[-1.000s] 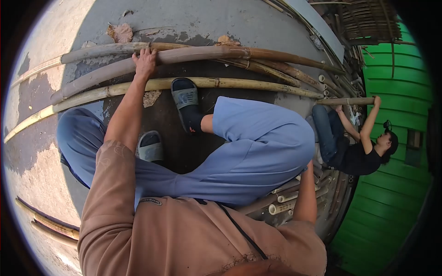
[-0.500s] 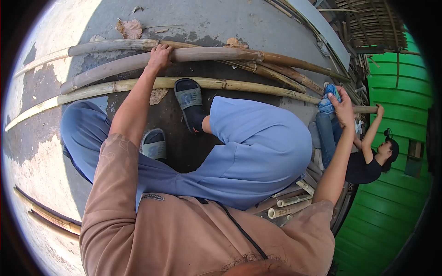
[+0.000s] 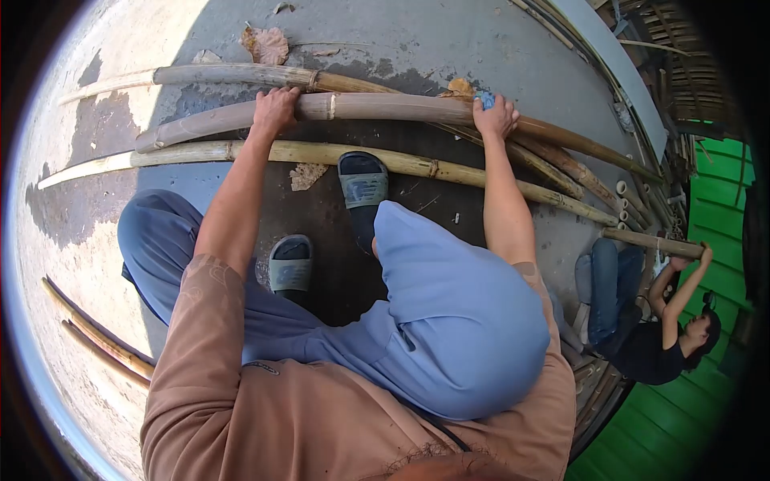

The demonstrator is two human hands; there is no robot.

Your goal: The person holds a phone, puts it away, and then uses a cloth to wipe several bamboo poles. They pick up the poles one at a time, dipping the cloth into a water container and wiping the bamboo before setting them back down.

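A thick grey-brown bamboo pole (image 3: 393,107) lies crosswise before me, above the other poles. My left hand (image 3: 275,111) is wrapped over it left of the middle, just beside a joint. My right hand (image 3: 497,120) is closed around a crumpled blue cloth (image 3: 485,99) pressed on the same pole, further right; the palm hides most of the cloth. Nearer to my feet runs a thinner yellowish bamboo pole (image 3: 321,153). Beyond the thick one lies another bamboo pole (image 3: 228,74).
My sandalled feet (image 3: 363,180) are close to the yellowish pole. At the right, a person in dark clothes (image 3: 654,349) holds a short bamboo piece (image 3: 642,239). Behind them stands a green metal wall (image 3: 726,188). Dry leaves (image 3: 266,46) lie on the concrete, and two poles (image 3: 100,333) at left.
My right hand has come left from near the far right with the blue cloth and now rests on the thick pole. My left hand keeps its hold. The view has shifted somewhat.
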